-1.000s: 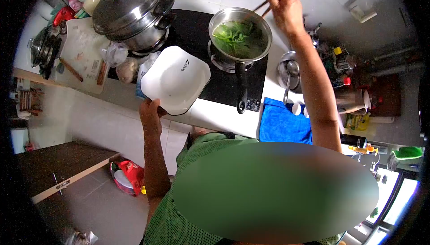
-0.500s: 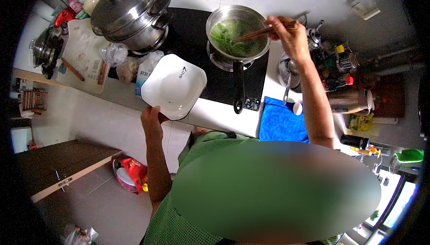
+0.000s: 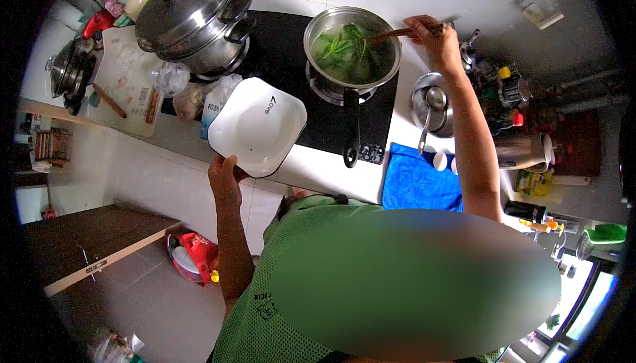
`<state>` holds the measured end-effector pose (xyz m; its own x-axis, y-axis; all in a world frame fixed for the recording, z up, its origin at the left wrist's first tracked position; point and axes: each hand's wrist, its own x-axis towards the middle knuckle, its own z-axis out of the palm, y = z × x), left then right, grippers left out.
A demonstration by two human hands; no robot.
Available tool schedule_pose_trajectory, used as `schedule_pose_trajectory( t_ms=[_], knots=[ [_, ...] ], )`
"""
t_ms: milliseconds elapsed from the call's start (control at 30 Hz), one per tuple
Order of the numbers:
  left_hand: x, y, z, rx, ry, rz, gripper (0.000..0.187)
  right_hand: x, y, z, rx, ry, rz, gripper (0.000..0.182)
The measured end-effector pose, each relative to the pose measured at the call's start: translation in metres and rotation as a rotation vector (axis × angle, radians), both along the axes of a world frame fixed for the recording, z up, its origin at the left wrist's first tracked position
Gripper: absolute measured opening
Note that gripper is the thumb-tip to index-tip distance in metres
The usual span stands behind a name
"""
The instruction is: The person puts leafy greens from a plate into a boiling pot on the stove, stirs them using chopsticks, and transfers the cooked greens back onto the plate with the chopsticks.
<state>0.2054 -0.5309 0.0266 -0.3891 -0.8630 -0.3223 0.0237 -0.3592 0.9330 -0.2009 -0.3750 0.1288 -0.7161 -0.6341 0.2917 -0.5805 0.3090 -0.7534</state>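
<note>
My left hand (image 3: 226,172) grips the near edge of a white square bowl (image 3: 257,126), tilted so its inside shows; nothing lies in it. Wooden chopsticks (image 3: 397,33) are held in my right hand (image 3: 429,36), at the right of a steel saucepan (image 3: 323,31). Their tips reach over the pan and touch green leafy vegetables (image 3: 346,43), which are bunched up above cloudy liquid. The pan sits on a burner of the black hob (image 3: 324,127), its black handle pointing toward me.
A large lidded steel pot (image 3: 189,18) stands on the left burner. Further left are a cutting board (image 3: 126,81) and plastic bags (image 3: 189,101). At the right lie a steel bowl with a ladle (image 3: 435,101), a blue cloth (image 3: 417,181) and a white egg-like object (image 3: 440,161).
My right hand has moved slightly right and up with the chopsticks. The greens are gathered higher and closer to the pan's far side. My left hand and the bowl have hardly moved.
</note>
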Motion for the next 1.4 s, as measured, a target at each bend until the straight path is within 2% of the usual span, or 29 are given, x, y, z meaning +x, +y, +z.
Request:
schedule_pose_trajectory(
  t_ms=[67, 133, 167, 200, 267, 300, 333, 433, 533, 567, 667, 700, 833, 867, 933, 967, 1133, 1200, 1233, 1267, 1333, 1400],
  knots=[
    [0.0, 0.001, 0.001, 0.002, -0.011, 0.002, 0.028, 0.011, 0.005, 0.017, 0.116, 0.111, -0.066, 0.03],
    [0.0, 0.002, 0.003, -0.006, -0.02, -0.009, 0.029, -0.002, 0.007, -0.012, 0.166, 0.506, 0.018, 0.029],
    [0.0, 0.002, 0.002, -0.006, -0.021, -0.012, 0.029, -0.002, 0.005, -0.03, 0.157, 0.405, 0.006, 0.019],
    [0.002, 0.001, 0.001, -0.006, -0.021, -0.021, 0.03, 0.013, 0.002, -0.027, 0.32, 0.308, -0.048, 0.02],
    [0.002, 0.0, 0.0, -0.008, -0.02, -0.027, 0.03, 0.038, -0.003, -0.023, 0.245, 0.232, -0.05, 0.022],
    [0.002, 0.001, 0.001, -0.021, -0.005, -0.03, 0.03, 0.051, -0.008, -0.011, 0.291, 0.117, -0.062, 0.025],
    [0.002, 0.001, 0.001, -0.034, 0.012, -0.035, 0.03, 0.056, -0.011, -0.014, 0.29, 0.116, -0.062, 0.025],
    [0.004, -0.002, -0.004, -0.008, 0.024, -0.026, 0.03, 0.069, -0.015, -0.017, 0.026, 0.091, 0.069, 0.029],
    [0.005, 0.0, 0.001, 0.003, 0.024, -0.015, 0.031, 0.075, -0.018, -0.002, 0.05, 0.079, 0.079, 0.03],
    [0.004, 0.002, 0.003, 0.003, 0.024, -0.012, 0.031, 0.074, -0.017, 0.001, 0.011, -0.039, 0.059, 0.032],
    [0.004, 0.004, 0.006, -0.005, 0.048, 0.008, 0.031, 0.079, -0.016, 0.017, 0.077, -0.091, 0.077, 0.034],
    [0.005, 0.003, 0.005, 0.001, 0.037, -0.006, 0.031, 0.074, -0.017, 0.006, 0.068, -0.133, 0.125, 0.035],
    [0.007, 0.002, 0.003, -0.012, 0.044, -0.031, 0.032, 0.045, -0.014, -0.017, 0.165, -0.127, 0.082, 0.033],
    [0.006, 0.003, 0.004, -0.012, 0.045, -0.031, 0.032, 0.031, -0.01, -0.025, 0.06, -0.045, 0.127, 0.032],
    [0.003, 0.003, 0.006, -0.006, 0.037, -0.006, 0.032, 0.022, -0.003, -0.008, 0.154, -0.049, 0.094, 0.03],
    [0.003, 0.003, 0.005, -0.006, 0.038, -0.01, 0.032, 0.013, -0.001, -0.013, 0.089, 0.05, 0.038, 0.032],
    [0.004, 0.001, 0.001, 0.007, 0.038, -0.007, 0.03, 0.018, 0.014, 0.009, -0.01, 0.2, 0.019, 0.027],
    [0.002, 0.002, 0.003, 0.006, 0.031, -0.01, 0.03, 0.017, 0.016, 0.001, 0.295, 0.23, -0.098, 0.027],
    [0.001, 0.002, 0.004, 0.003, 0.024, -0.009, 0.03, 0.022, 0.016, -0.011, 0.198, 0.263, -0.042, 0.029],
    [0.0, 0.003, 0.006, 0.003, 0.025, -0.011, 0.03, 0.027, 0.013, -0.017, 0.299, 0.212, -0.07, 0.029],
    [-0.001, 0.004, 0.008, 0.029, 0.033, -0.013, 0.03, 0.044, 0.005, -0.028, 0.08, 0.235, -0.032, 0.029],
    [-0.004, 0.004, 0.008, 0.027, 0.036, 0.002, 0.03, 0.058, -0.004, -0.026, 0.051, 0.067, -0.06, 0.03]
  ],
)
